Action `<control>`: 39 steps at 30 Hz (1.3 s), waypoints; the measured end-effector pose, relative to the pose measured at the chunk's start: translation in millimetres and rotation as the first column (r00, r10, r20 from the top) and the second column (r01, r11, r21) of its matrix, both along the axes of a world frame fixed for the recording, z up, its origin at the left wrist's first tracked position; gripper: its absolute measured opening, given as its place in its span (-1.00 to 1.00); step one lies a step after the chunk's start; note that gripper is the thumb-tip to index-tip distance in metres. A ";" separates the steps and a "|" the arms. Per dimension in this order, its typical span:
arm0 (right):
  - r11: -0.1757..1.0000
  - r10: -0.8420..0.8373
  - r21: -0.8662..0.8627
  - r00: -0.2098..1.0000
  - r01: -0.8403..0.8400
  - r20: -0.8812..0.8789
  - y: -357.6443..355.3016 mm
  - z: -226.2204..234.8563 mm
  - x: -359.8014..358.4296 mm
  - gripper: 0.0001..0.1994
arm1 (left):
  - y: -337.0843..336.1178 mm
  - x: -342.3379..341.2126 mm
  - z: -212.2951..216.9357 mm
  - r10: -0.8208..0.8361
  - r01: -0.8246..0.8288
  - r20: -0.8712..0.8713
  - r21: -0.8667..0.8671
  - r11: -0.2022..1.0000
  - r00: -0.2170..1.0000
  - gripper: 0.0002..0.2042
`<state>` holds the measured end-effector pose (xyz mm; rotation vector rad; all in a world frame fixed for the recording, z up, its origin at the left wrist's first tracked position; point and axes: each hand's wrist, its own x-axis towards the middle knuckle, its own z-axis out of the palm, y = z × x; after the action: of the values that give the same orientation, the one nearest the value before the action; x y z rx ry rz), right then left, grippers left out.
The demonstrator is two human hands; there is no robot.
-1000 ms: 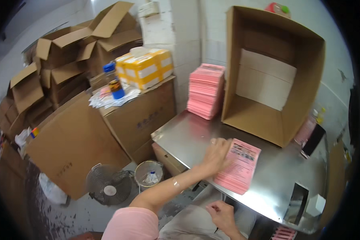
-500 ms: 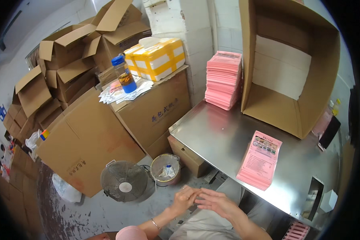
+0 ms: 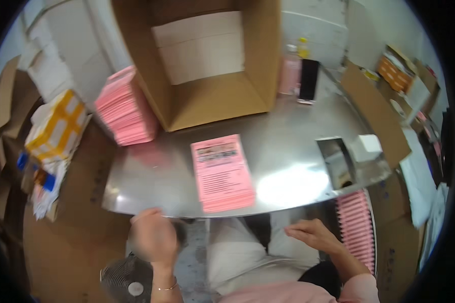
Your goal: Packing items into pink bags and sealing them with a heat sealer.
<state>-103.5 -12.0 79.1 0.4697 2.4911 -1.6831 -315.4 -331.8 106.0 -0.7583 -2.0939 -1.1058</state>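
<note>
My left hand is at the front edge of the metal table, smeared by motion, so its fingers cannot be made out. A bracelet circles that wrist. My right hand hovers over my lap, fingers stretched out and pointing left, with nothing seen in it. Between and beyond both hands, a small stack of flat pink printed packets lies on the table. Neither hand touches it. A taller stack of similar pink pieces stands at the back left.
A large open cardboard box lies on its side at the back, opening toward me. Right of it are a phone, a pink bottle and a small white box. Rows of pink packets sit below right; a fan stands lower left.
The view has swung right toward the table. My hands, which were touching each other, are now apart: the left at the table edge, the right over my lap.
</note>
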 end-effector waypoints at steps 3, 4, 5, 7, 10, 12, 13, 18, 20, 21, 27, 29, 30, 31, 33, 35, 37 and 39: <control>0.990 0.046 0.137 0.981 -0.021 -0.188 1.3 15.8 -22.9 -0.80 | 115.2 1.0 16.5 -0.360 0.351 0.063 -0.431 0.831 0.931 -0.67; 0.973 0.039 0.227 0.955 0.030 -0.295 1.7 17.7 -29.3 -0.81 | 136.6 -1.0 8.1 -0.409 0.397 0.061 -0.407 0.823 0.910 -0.67; 0.947 0.050 0.312 0.916 0.084 -0.397 6.1 19.2 -31.9 -0.81 | 153.8 -8.7 -5.7 -0.246 0.244 0.068 -0.527 0.814 0.967 -0.61; 0.779 0.086 0.576 0.866 0.250 -0.492 41.2 17.9 -24.9 -0.87 | 173.5 -16.4 -19.8 -0.123 0.125 0.047 -0.629 0.767 0.991 -0.55; 0.466 -0.118 0.596 0.714 0.654 -0.690 121.4 26.7 -10.3 -0.85 | 175.7 -28.8 -28.9 0.099 -0.016 0.082 -0.682 0.731 0.992 -0.43; 0.169 -0.083 0.655 0.672 0.737 -0.736 183.5 32.6 1.7 -0.87 | 172.8 -27.6 -17.3 0.188 -0.018 0.154 -0.727 0.686 0.970 -0.46; 0.157 -0.102 0.656 0.673 0.738 -0.733 197.8 38.0 3.8 -0.87 | 165.0 -35.6 -15.6 0.168 -0.001 0.156 -0.732 0.682 0.973 -0.46; 0.024 -0.308 0.825 0.789 0.565 -0.531 240.2 20.3 5.5 -0.83 | 127.7 -76.5 5.1 0.175 -0.076 0.143 -0.521 0.850 0.974 -0.68; 0.046 -0.315 0.814 0.782 0.579 -0.538 243.0 20.9 3.2 -0.84 | 117.0 -92.3 -12.2 0.148 -0.027 0.167 -0.573 0.819 0.975 -0.74; 0.058 -0.332 0.797 0.764 0.601 -0.553 240.3 20.4 1.3 -0.84 | 116.3 -98.0 -14.9 0.110 0.027 0.182 -0.619 0.785 0.977 -0.79; -0.001 -0.237 0.761 0.740 0.648 -0.630 245.2 13.0 -7.1 -0.83 | 130.7 -92.8 -7.5 -0.059 0.157 0.222 -0.458 0.875 0.973 -0.91; 0.004 -0.259 0.741 0.717 0.671 -0.648 249.0 12.3 -2.1 -0.77 | 189.3 -41.7 -6.4 -0.324 0.374 0.270 -0.163 0.913 0.907 -0.93; 0.000 -0.281 0.716 0.687 0.698 -0.670 249.7 15.2 4.2 -0.69 | 219.9 -7.8 -17.4 -0.404 0.449 0.218 -0.232 0.863 0.889 -0.90; 0.012 -0.276 0.717 0.691 0.697 -0.668 242.5 13.2 0.1 -0.69 | 244.0 15.8 -19.9 -0.563 0.610 0.239 -0.370 0.700 0.791 -0.85; 0.110 -0.030 0.695 0.702 0.710 -0.712 210.4 2.3 -19.1 -0.60 | 276.5 48.2 -33.0 -0.688 0.728 0.273 -0.411 0.549 0.673 -0.78; 0.397 0.151 0.779 0.803 0.486 -0.577 119.7 -2.4 -34.9 -0.58 | 266.5 34.4 -36.3 -0.713 0.735 0.233 -0.393 0.553 0.662 -0.61; 0.535 0.441 0.790 0.698 0.301 -0.564 49.6 -7.9 -26.3 -0.59 | 248.9 17.1 -21.1 -0.681 0.777 0.375 -0.311 0.547 0.629 -0.39; 0.606 0.296 0.690 0.692 0.397 -0.658 59.5 -36.2 -43.5 -0.58 | 248.0 21.0 -26.2 -0.558 0.644 0.334 -0.509 0.571 0.759 -0.15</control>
<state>-146.9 47.5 42.9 -0.1856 3.8380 -0.6061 -294.4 -83.8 79.7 -1.8858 -2.3956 -0.7899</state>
